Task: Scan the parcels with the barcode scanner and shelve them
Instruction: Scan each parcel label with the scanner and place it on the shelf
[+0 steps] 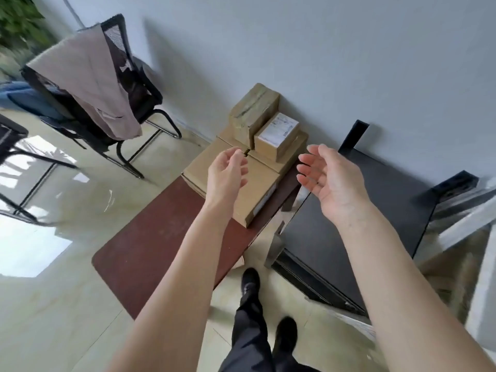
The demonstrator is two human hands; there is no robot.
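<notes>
1. The parcels sit stacked at the far end of the desk, by the wall; none looks shelved.
2. Both hands, left and right, reach toward them, fingers spread, holding nothing.
3. No scanner shows, so scanning probably hasn't begun.

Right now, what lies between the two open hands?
In the head view, the cardboard parcels stacked on the brown table show between left hand and right hand.
</notes>
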